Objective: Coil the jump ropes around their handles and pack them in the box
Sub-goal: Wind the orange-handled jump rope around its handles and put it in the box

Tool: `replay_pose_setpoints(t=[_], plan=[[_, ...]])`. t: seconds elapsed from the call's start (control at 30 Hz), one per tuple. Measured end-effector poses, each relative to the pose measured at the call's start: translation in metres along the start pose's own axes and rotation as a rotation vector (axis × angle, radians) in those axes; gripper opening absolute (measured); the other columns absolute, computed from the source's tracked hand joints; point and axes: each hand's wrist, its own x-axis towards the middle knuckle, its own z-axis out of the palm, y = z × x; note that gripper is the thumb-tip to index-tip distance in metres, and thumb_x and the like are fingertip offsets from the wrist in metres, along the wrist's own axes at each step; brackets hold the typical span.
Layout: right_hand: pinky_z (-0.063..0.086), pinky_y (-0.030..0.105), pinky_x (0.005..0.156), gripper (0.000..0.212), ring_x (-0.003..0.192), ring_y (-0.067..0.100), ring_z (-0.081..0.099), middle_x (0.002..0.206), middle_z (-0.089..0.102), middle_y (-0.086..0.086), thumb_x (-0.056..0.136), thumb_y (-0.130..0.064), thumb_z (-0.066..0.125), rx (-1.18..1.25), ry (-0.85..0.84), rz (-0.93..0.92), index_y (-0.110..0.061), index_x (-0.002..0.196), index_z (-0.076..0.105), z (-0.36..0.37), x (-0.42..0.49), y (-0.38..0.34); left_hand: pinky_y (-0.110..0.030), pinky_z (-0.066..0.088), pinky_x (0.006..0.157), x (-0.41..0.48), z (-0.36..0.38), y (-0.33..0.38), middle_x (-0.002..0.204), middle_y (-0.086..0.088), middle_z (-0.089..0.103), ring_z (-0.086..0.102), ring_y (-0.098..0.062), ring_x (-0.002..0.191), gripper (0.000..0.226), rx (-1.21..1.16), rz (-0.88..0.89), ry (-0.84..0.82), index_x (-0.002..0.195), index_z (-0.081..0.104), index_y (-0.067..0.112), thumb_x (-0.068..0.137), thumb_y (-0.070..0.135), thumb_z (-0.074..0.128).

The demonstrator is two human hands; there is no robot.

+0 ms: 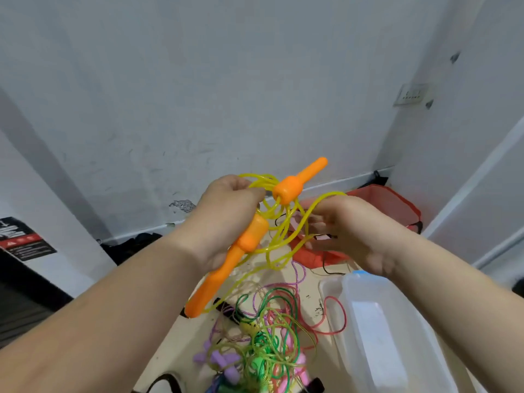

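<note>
Left hand [229, 211]: I grip one orange handle [226, 268] and bunched yellow rope [286, 222].
Right hand [348, 231]: fingers loosely curled, hooking a loop.
Next wrap: I should keep it taut against both handles.

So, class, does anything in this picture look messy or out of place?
Yes. On the table, the other jump ropes lie in one tangled heap beside the clear box, uncoiled. The yellow rope between the hands is looped unevenly too.
</note>
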Motion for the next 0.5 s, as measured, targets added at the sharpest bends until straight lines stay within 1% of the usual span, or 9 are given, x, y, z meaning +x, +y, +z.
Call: replay_pose_setpoints(t=[0.03,0.13,0.2,0.23,0.3,0.33,0.4,0.47,0.5], plan=[[0.056,0.046,0.093,0.024,0.096,0.024,0.064,0.104,0.069,0.014,0.094,-0.014,0.055,0.049,-0.036,-0.025,-0.003,0.107,0.071,0.002,-0.003,-0.002,-0.037,0.050,0.056,-0.001,0.000,-0.001,0.083,-0.008,0.063,0.055,-0.024,0.063,0.008,0.019,0.022,0.000,0.094,0.066,0.019,0.090,0.025,0.069],[0.055,0.050,0.098,0.008,0.102,0.027,0.059,0.103,0.064,0.014,0.098,-0.021,0.059,0.052,-0.069,-0.141,-0.015,0.100,0.065,0.011,-0.012,-0.007,-0.029,0.049,0.054,-0.005,0.003,0.001,0.080,-0.001,0.066,0.059,-0.014,0.056,0.006,-0.078,0.036,-0.079,0.094,0.068,0.021,0.095,0.027,0.068],[0.058,0.047,0.095,0.023,0.101,0.022,0.065,0.107,0.073,0.004,0.094,-0.035,0.071,0.002,0.032,-0.214,-0.026,0.115,0.068,0.013,-0.011,-0.004,-0.033,0.055,0.064,-0.010,0.005,0.007,0.088,0.001,0.072,0.067,-0.014,0.067,0.007,-0.196,0.008,-0.217,0.101,0.069,0.022,0.097,0.026,0.065],[0.059,0.045,0.090,0.032,0.096,0.019,0.069,0.111,0.075,0.004,0.092,-0.036,0.073,0.022,0.084,-0.248,-0.029,0.122,0.066,0.014,-0.011,-0.004,-0.036,0.057,0.072,-0.012,0.006,0.008,0.096,0.001,0.074,0.071,-0.016,0.077,0.013,-0.213,0.002,-0.296,0.109,0.069,0.022,0.096,0.024,0.067],[0.061,0.042,0.078,0.036,0.089,0.021,0.075,0.112,0.076,0.012,0.091,-0.022,0.075,0.118,0.113,-0.280,-0.020,0.126,0.063,0.012,-0.012,-0.006,-0.040,0.057,0.081,-0.019,0.009,0.008,0.108,-0.003,0.076,0.073,-0.019,0.092,0.036,-0.147,0.041,-0.421,0.123,0.065,0.022,0.089,0.017,0.075],[0.062,0.042,0.073,0.036,0.088,0.024,0.077,0.108,0.077,0.014,0.091,-0.014,0.075,0.157,0.097,-0.273,-0.014,0.125,0.062,0.012,-0.014,-0.009,-0.038,0.058,0.077,-0.022,0.012,0.006,0.109,-0.004,0.076,0.073,-0.020,0.091,0.042,-0.100,0.084,-0.453,0.124,0.064,0.022,0.086,0.010,0.077],[0.062,0.045,0.069,0.036,0.089,0.028,0.077,0.105,0.078,0.015,0.090,-0.007,0.075,0.143,0.105,-0.278,-0.008,0.121,0.059,0.010,-0.013,-0.008,-0.031,0.056,0.061,-0.023,0.015,0.002,0.099,0.001,0.076,0.070,-0.017,0.074,0.047,0.021,0.165,-0.430,0.120,0.063,0.024,0.082,-0.003,0.074],[0.059,0.051,0.067,0.036,0.082,0.033,0.074,0.101,0.076,0.014,0.088,-0.014,0.079,0.006,0.216,-0.348,-0.011,0.117,0.057,0.010,-0.010,-0.005,-0.025,0.051,0.052,-0.022,0.015,0.002,0.085,0.012,0.072,0.064,-0.009,0.057,0.047,0.188,0.207,-0.352,0.110,0.059,0.033,0.078,0.001,0.071],[0.057,0.048,0.064,0.035,0.075,0.031,0.069,0.097,0.073,0.014,0.088,-0.021,0.078,-0.067,0.282,-0.381,-0.014,0.115,0.056,0.007,-0.008,-0.004,-0.024,0.051,0.050,-0.021,0.012,0.000,0.082,0.016,0.071,0.064,-0.006,0.056,0.048,0.317,0.216,-0.320,0.108,0.055,0.039,0.076,0.006,0.069]])
